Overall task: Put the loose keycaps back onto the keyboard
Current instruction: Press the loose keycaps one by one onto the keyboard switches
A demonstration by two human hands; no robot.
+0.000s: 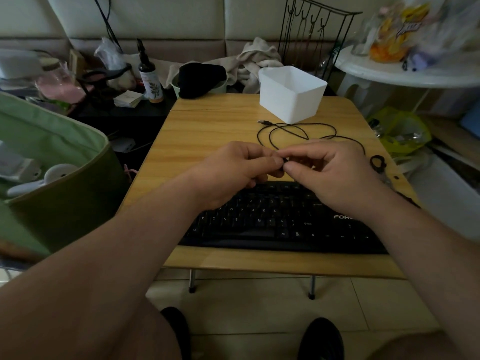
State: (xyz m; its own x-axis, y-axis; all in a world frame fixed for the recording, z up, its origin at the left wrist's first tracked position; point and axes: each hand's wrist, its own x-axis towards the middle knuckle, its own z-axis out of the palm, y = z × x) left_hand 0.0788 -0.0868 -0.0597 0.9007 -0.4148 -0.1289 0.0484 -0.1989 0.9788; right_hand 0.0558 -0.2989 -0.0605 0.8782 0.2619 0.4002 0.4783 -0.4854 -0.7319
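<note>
A black keyboard [280, 219] lies on a small wooden folding table [207, 131], near its front edge. My left hand [233, 172] and my right hand [335, 175] meet above the keyboard's top rows. Between their fingertips they pinch a small black keycap [285, 162], mostly hidden by the fingers. My forearms cover the keyboard's left and right ends. A black ring-shaped tool [378, 163] and a small black piece [396, 177] lie at the table's right edge.
A white plastic bin [292, 96] stands at the table's back right. The keyboard's black cable [296, 131] coils in front of it. A green bag [52, 157] sits to the left, a white round table [405, 71] to the right. Clutter lines the back.
</note>
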